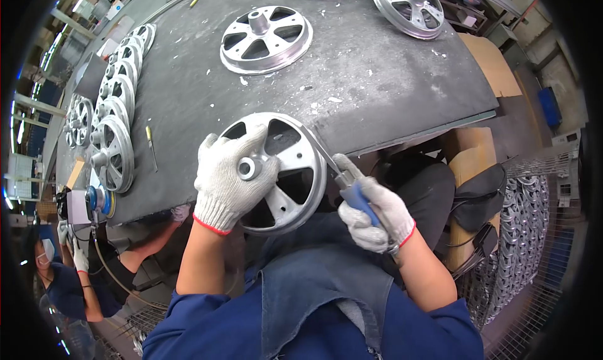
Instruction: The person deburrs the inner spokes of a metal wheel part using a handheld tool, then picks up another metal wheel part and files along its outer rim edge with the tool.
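A grey metal wheel with spokes [294, 158] is tilted up at the table's near edge. My left hand [231, 174], in a white knitted glove with a red cuff, grips it around the hub, fingers wrapped over the spokes. On the wheel's right side, my gloved right hand [375, 217] is closed round the blue handle [359, 203] of a hand tool. The tool's thin metal blade [323, 151] points up and left, along the wheel's outer rim. Whether the blade touches the rim cannot be made out.
Another wheel [267, 39] lies on the dark table [188, 102], with two more beyond. A row of wheels [116, 152] leans at the left, near a yellow-handled tool [151, 143]. A gloved co-worker [75, 284] is at the lower left. Chain-like metal parts [518, 240] hang right.
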